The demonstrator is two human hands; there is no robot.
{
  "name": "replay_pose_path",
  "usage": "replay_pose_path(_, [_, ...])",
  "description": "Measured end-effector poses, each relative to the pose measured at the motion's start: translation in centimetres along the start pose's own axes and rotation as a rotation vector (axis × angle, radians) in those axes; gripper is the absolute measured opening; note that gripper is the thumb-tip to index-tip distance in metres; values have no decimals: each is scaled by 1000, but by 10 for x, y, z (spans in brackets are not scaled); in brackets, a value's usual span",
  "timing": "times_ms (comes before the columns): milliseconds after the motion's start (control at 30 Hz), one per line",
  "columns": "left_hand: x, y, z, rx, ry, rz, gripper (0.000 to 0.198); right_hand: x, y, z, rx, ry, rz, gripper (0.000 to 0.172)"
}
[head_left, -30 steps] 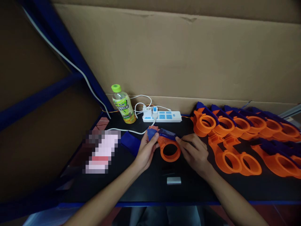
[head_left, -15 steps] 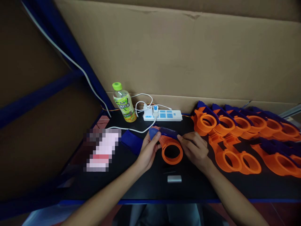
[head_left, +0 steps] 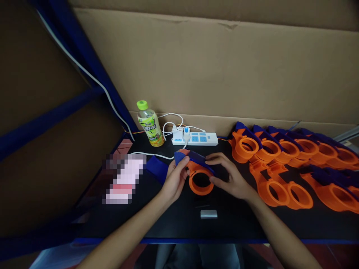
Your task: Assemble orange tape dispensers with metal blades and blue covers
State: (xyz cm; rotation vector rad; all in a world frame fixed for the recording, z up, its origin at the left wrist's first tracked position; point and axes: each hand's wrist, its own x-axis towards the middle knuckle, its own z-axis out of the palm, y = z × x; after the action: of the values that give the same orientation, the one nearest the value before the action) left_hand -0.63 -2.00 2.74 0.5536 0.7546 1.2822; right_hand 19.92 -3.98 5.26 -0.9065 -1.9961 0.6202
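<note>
My left hand [head_left: 176,179] is closed around the left end of an orange and blue tape dispenser [head_left: 200,189], thumb on top. The dispenser is held above the black table, its round orange ring towards me and its blue cover [head_left: 198,157] along the far side. At the right end, my right hand [head_left: 231,177] has its thumb by the ring and its fingers on the blue cover, with the end of the dispenser between them. A flat blue piece [head_left: 157,169] lies just left of my left hand.
Several orange and blue dispensers [head_left: 269,148] stand in rows at the right, with plain orange ones [head_left: 276,191] in front. A drink bottle [head_left: 151,129] and a white power strip [head_left: 211,139] stand at the back. A small pale bar [head_left: 209,214] lies near the front edge.
The right hand has opened from a pinch at the cover's edge to a wider hold with thumb and fingers apart. The dispenser has shifted slightly left and tilted.
</note>
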Motion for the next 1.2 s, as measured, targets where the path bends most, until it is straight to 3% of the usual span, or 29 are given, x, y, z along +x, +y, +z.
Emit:
replay_pose_path(67, [-1, 1, 0, 2, -30, 16, 36, 2, 1, -1, 154, -46, 120, 28])
replay_pose_path(167, [-6, 0, 2, 18, -81, 8, 48, 3, 7, 7, 275, 78, 317, 29])
replay_pose_path(267, [-11, -3, 4, 42, -162, -17, 53, 2, 8, 18, 409, 99, 490, 32])
replay_pose_path(467, [-14, -2, 4, 81, -167, 31, 54, 2, 2, 24, 648, 189, 637, 39])
replay_pose_path(967, [-17, 1, 5, 143, -250, 34, 68, 0, -1, 18, 771, 177, 638, 31])
replay_pose_path(1100, [-16, 0, 9, 140, -211, 49, 60, 3, -2, 17, 522, 182, 543, 29])
replay_pose_path(1200, [-11, -3, 9, 88, -116, 56, 50, 1, -11, 15, 113, 224, 323, 33])
